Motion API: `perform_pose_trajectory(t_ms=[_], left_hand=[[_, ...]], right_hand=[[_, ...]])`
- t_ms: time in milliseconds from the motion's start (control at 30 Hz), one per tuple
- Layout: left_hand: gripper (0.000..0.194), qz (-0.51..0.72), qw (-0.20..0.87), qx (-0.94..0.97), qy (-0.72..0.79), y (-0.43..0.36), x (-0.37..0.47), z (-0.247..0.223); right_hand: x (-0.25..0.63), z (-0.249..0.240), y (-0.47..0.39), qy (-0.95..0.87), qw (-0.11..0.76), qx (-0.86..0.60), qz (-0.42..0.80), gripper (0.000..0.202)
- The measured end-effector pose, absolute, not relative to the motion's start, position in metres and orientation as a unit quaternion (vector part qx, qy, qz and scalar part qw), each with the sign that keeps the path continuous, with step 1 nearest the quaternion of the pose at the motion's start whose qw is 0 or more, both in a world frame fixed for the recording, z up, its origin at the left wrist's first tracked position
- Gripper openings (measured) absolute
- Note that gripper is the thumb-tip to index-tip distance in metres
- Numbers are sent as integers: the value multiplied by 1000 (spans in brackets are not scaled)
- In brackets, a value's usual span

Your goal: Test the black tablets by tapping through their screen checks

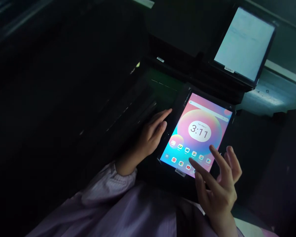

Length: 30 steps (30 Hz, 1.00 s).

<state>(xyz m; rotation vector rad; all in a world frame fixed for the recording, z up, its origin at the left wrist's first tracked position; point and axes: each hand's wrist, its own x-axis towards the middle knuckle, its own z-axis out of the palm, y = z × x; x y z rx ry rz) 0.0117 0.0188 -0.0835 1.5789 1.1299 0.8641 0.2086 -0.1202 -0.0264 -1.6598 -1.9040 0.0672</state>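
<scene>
A lit tablet [197, 115] lies in front of me, its home screen showing a clock at 3:11, a search bar and rows of app icons. Over the lower right part of its screen is my right hand [219, 187], fingers spread and index finger pointing at the icons; whether a fingertip touches the glass I cannot tell. My left hand [151, 135] rests beside the tablet's left edge with its fingers stretched out, holding nothing. A small white barcode label [180, 172] sticks to the tablet's bottom edge.
Beyond, at the upper right, a second tablet [245, 44] stands on a dark support, its screen pale and bright, with a barcode label [229, 69] below. Another small label [160, 59] sits on a dark edge to its left. Much of the surroundings is too dark to make out.
</scene>
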Motion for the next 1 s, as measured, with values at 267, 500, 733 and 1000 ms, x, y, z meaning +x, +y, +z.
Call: perform_pose_trajectory(t_ms=[267, 500, 733, 1000], left_hand=[[55, 370, 535, 586, 484, 23, 12, -90], [50, 360, 530, 585, 497, 18, 11, -84], [49, 364, 545, 573, 492, 20, 12, -81], [50, 378, 525, 581, 495, 19, 12, -88]], right_hand=[[215, -28, -119, -705, 319, -633, 23, 29], [191, -25, -119, -774, 231, -589, 27, 31], [212, -32, -104, -681, 293, -670, -45, 33], [227, -40, -98, -612, 309, -723, -86, 25]])
